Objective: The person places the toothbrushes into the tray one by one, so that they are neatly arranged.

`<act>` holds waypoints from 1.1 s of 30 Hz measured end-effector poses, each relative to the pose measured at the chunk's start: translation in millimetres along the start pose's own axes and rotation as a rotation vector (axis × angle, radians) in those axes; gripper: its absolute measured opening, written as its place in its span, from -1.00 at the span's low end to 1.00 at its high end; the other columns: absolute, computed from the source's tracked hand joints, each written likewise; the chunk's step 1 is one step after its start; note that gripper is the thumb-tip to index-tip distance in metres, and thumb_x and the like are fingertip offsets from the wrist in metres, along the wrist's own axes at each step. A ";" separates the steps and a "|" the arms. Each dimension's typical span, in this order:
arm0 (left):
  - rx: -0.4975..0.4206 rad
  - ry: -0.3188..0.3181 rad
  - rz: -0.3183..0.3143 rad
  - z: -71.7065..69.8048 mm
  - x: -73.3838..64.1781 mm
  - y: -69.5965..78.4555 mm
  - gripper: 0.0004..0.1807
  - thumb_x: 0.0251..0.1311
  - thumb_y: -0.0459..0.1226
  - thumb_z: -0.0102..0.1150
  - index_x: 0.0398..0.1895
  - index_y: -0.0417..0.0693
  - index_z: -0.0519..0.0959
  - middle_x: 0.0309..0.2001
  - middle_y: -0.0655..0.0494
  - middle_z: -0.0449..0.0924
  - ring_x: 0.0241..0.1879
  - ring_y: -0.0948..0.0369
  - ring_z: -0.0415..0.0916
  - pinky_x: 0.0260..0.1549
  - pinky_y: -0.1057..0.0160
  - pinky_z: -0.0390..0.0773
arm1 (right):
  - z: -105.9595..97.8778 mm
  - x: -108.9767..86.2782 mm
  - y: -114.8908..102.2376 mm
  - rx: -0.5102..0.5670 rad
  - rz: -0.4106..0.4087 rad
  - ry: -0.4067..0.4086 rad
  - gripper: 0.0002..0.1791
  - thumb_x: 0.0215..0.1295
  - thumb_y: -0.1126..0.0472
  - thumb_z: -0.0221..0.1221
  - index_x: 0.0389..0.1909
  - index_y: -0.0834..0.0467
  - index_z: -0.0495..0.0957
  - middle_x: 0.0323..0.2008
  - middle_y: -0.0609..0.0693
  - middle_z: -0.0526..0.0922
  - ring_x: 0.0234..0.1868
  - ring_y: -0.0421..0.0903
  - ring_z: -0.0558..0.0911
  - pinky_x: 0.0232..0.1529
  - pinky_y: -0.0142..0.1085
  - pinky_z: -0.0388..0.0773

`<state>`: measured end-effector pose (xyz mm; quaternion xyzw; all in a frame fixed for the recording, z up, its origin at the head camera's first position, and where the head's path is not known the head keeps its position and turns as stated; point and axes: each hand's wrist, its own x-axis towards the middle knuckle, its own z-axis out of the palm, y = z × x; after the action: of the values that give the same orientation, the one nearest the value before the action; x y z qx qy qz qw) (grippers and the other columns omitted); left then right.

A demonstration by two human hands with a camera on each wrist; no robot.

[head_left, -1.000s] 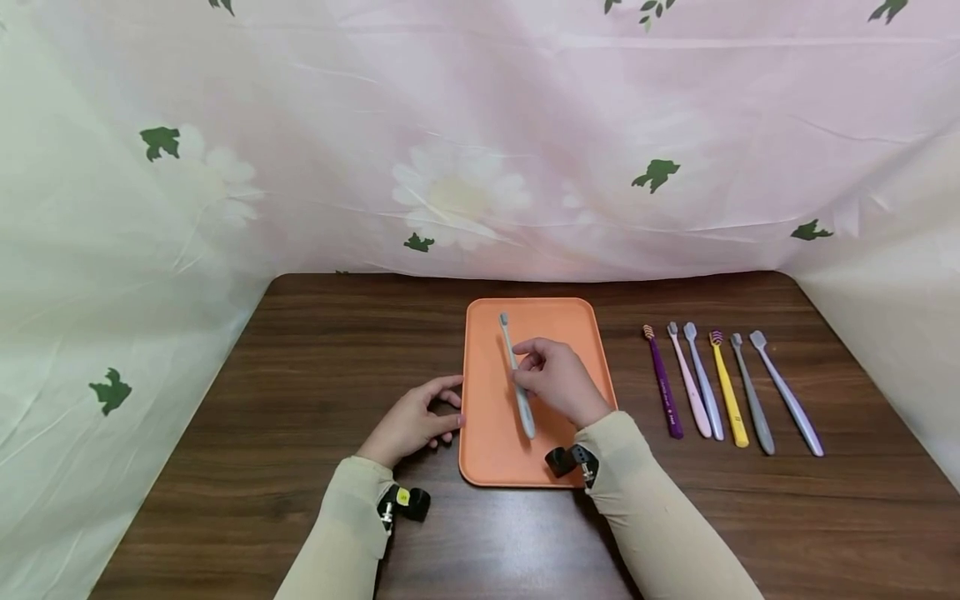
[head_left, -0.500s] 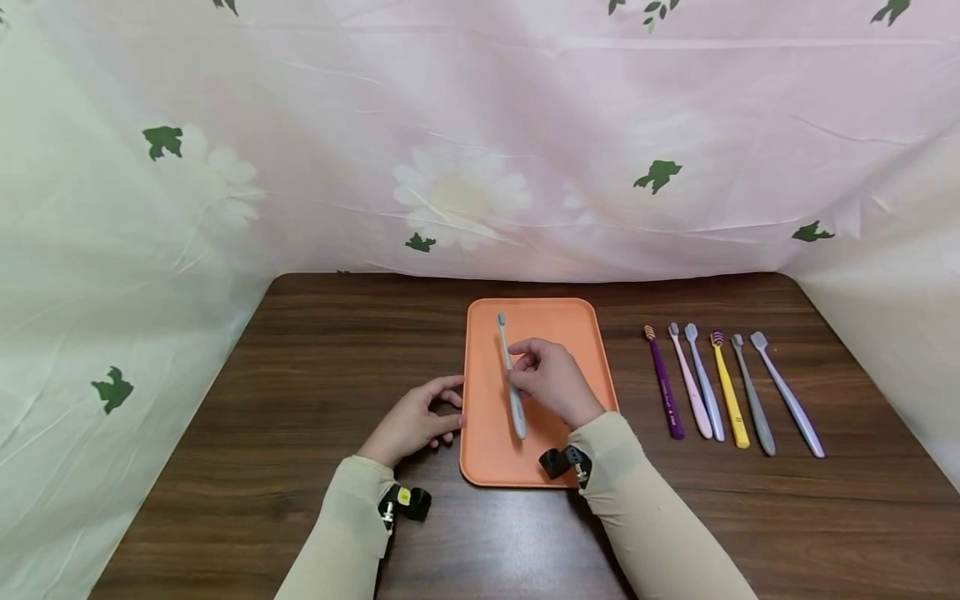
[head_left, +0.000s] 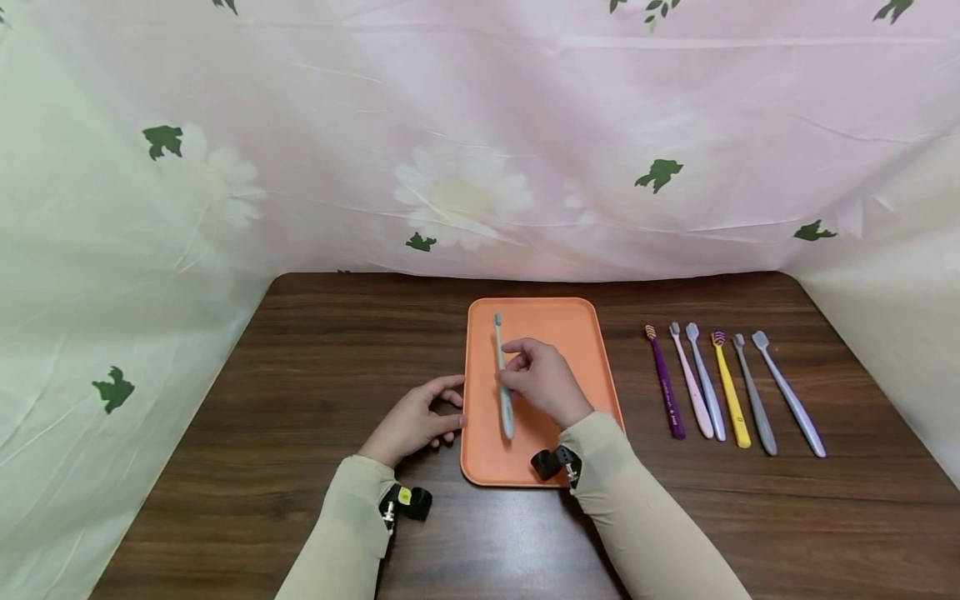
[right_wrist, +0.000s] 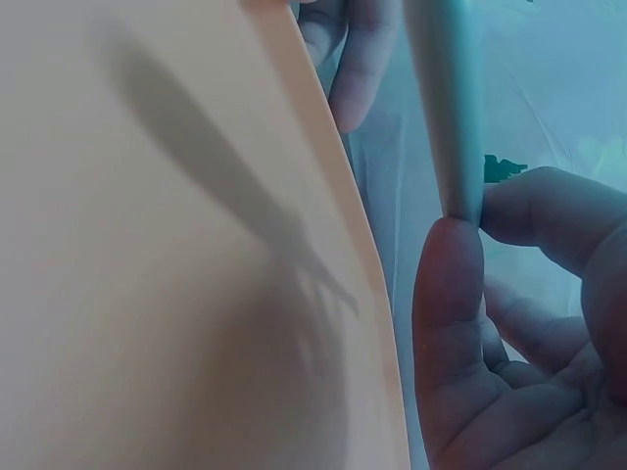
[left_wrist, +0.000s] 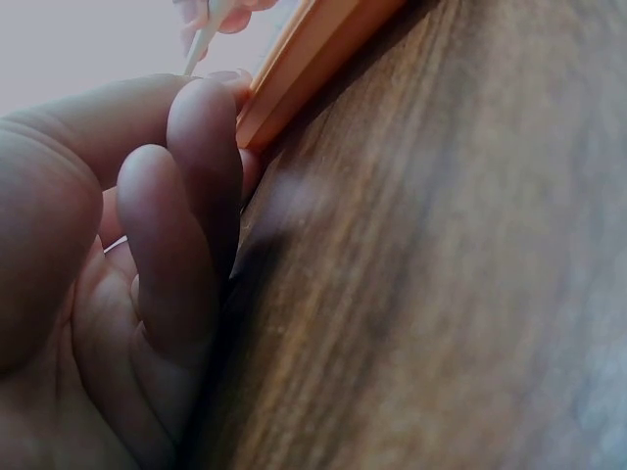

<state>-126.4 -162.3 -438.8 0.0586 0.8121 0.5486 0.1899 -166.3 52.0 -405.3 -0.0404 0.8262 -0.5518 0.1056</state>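
Between thumb and fingertips, my right hand (head_left: 543,383) pinches a pale grey-blue toothbrush (head_left: 507,417). Its bristle head points to the far side, over the left half of the orange tray (head_left: 555,321). In the right wrist view the toothbrush handle (right_wrist: 446,108) stands apart from its shadow on the tray, so it is held above the surface. My left hand (head_left: 412,421) rests at the tray's left edge, with thumb and index fingertips touching the rim. In the left wrist view, the relaxed fingers (left_wrist: 201,147) lie close to the tray's outer wall (left_wrist: 294,83).
Right of the tray lies a row of toothbrushes: purple (head_left: 664,387), pink (head_left: 692,383), light blue (head_left: 707,383), yellow (head_left: 731,396), grey (head_left: 757,400) and lavender (head_left: 791,400). They lie on a dark wooden table (head_left: 337,350). A flowered cloth (head_left: 465,108) hangs behind it.
My right hand has moved left over the tray with the toothbrush, which now stands nearer the left rim and straighter along the tray. The left hand has stayed in place.
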 end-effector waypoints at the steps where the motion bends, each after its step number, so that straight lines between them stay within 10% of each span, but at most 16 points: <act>1: 0.000 -0.001 0.001 -0.1 0.2 -0.2 -0.38 0.09 -0.24 0.30 0.25 0.21 0.35 -0.09 0.07 0.47 -0.51 0.13 0.54 -0.65 0.18 0.52 | 1.0 0.5 0.2 0.001 0.001 -0.003 -0.60 0.09 0.28 0.30 -0.01 0.15 0.50 -0.42 0.07 0.57 -0.50 -0.04 0.58 -0.44 -0.23 0.58; 23: 0.005 0.000 -0.012 0.3 -0.3 0.2 -0.37 0.10 -0.22 0.30 0.26 0.22 0.34 -0.08 0.08 0.48 -0.51 0.13 0.54 -0.64 0.19 0.50 | 16.7 6.8 -0.6 0.001 0.017 -0.017 -0.57 0.07 0.27 0.32 0.00 0.14 0.49 -0.45 0.03 0.60 -0.50 0.01 0.61 -0.48 -0.26 0.55; 33: 0.006 -0.026 -0.017 -2.7 -16.2 31.8 -0.39 0.16 -0.34 0.22 0.30 -0.05 0.30 -0.06 -0.08 0.47 -0.48 0.09 0.54 -0.60 0.17 0.52 | 21.1 8.7 -0.3 -0.023 -0.002 -0.022 -0.57 0.05 0.25 0.33 -0.01 0.14 0.49 -0.46 0.01 0.59 -0.57 -0.08 0.59 -0.51 -0.28 0.53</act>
<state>-116.0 -157.2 -404.9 0.0592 0.8117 0.5437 0.2049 -170.1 31.2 -413.9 -0.0485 0.8312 -0.5421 0.1137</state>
